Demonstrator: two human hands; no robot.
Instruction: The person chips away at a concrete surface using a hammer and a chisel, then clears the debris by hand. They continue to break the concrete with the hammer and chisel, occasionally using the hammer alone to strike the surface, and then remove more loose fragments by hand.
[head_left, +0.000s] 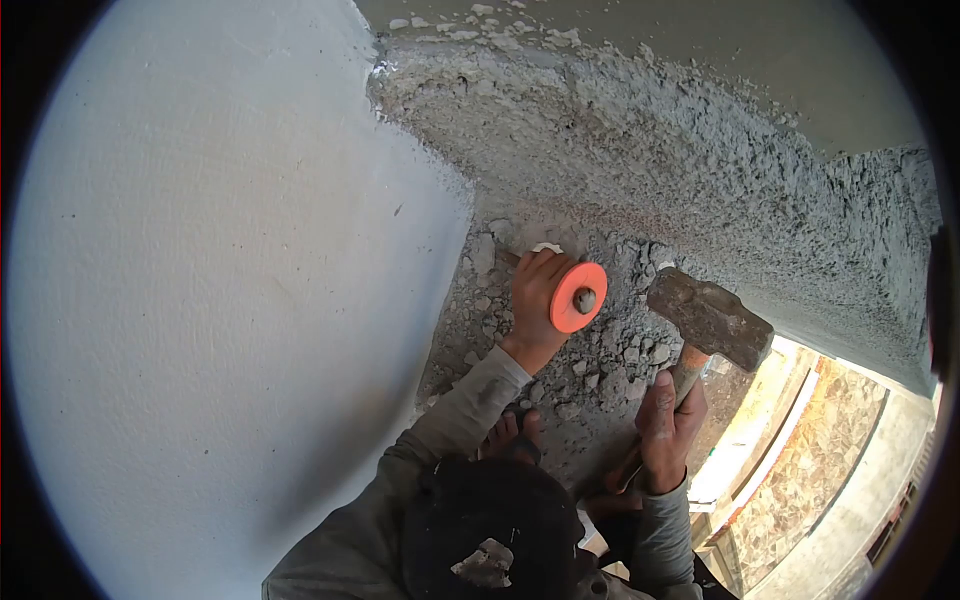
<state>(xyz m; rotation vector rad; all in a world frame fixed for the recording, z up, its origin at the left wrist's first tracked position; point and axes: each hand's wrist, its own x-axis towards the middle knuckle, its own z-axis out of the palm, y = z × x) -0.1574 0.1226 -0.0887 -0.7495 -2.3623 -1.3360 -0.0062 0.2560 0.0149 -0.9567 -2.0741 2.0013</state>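
Note:
My left hand (537, 308) is wrapped round a chisel (585, 300) with a round orange hand guard (565, 312). The chisel's struck end pokes out through the guard, facing up and right. Its shank shows faintly beyond my fingers, and the tip is hard to make out near the rubble. In my right hand (668, 430) is the wooden handle of a club hammer (712, 318), gripped below its heavy, worn steel head. The hammer head is raised to the right of the chisel, apart from it. Broken concrete rubble (610, 350) lies beneath both hands.
A smooth white wall (250, 250) rises close on the left. Ahead and right runs a rough, chipped concrete face (640, 140). A bright opening with stone-patterned paving (820, 450) lies lower right. A foot (512, 435) stands at the rubble's near edge, beside a dark-capped head (490, 530).

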